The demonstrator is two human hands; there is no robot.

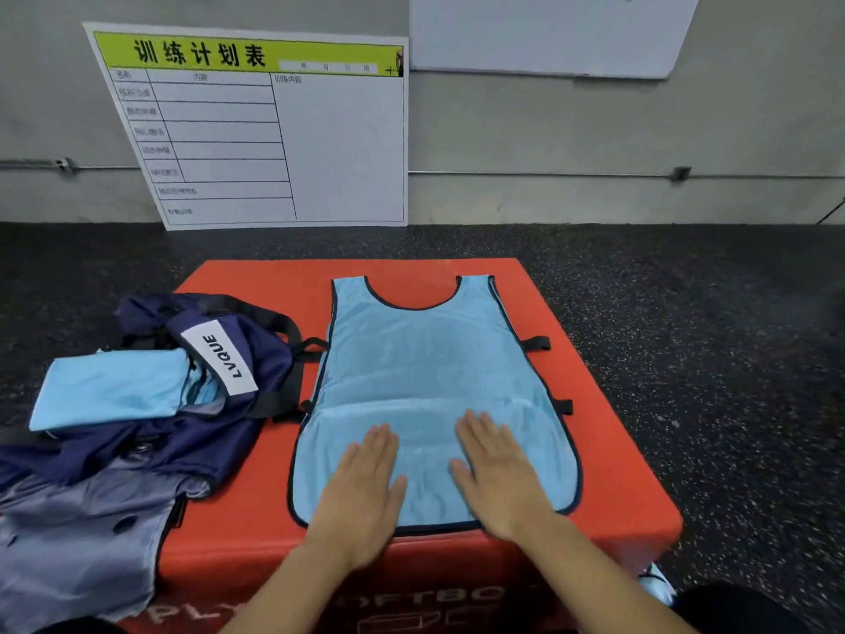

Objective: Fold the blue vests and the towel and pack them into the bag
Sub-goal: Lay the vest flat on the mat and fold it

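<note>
Blue vest (430, 368) lies spread flat on top of the red soft plyo box (608, 455), neck hole toward the far edge and hem toward the near edge, its dark trim and short black side straps showing. Both hands rest palm-down on the lower part of the vest, fingers straight and close together, gripping nothing: the left hand (361, 491) near the hem's left half, the right hand (498, 478) just beside it on the right half, the 2 apart with a strip of cloth between them. On the box's left edge sits a navy bag (215, 432) with a white "LVQUE" label (219, 356), hanging partly off the side. A folded light-blue cloth (109, 391) pokes out of the bag's opening. Beyond the box, a white training-schedule board (338, 153) leans against the wall.
</note>
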